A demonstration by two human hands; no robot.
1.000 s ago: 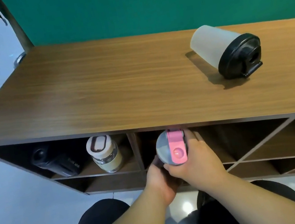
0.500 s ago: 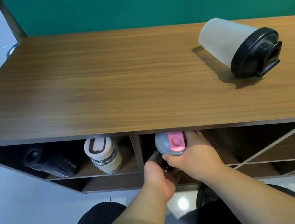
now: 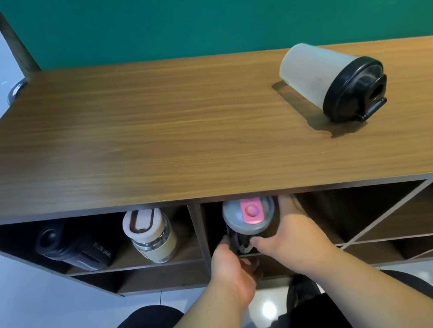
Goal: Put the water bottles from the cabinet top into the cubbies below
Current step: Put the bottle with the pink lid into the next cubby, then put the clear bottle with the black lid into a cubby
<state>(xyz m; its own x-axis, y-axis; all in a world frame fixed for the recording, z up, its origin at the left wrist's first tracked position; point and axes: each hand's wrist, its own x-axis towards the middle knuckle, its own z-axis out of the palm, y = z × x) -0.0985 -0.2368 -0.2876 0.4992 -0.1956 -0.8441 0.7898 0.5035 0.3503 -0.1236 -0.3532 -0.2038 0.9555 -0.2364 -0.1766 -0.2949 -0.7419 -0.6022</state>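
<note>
Both my hands, left hand (image 3: 231,265) and right hand (image 3: 289,237), grasp the pink-lidded bottle (image 3: 249,217) inside the middle cubby (image 3: 363,213). White tumbler (image 3: 330,80) lies sideways on the cabinet top (image 3: 146,135).

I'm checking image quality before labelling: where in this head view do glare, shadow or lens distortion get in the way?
Head view: a bright glare spot on the floor between the knees; the cubbies are dark, so the black bottle is dim; the frosted bottle casts a soft shadow leftward; the cabinet top bows from wide-angle distortion.
</note>
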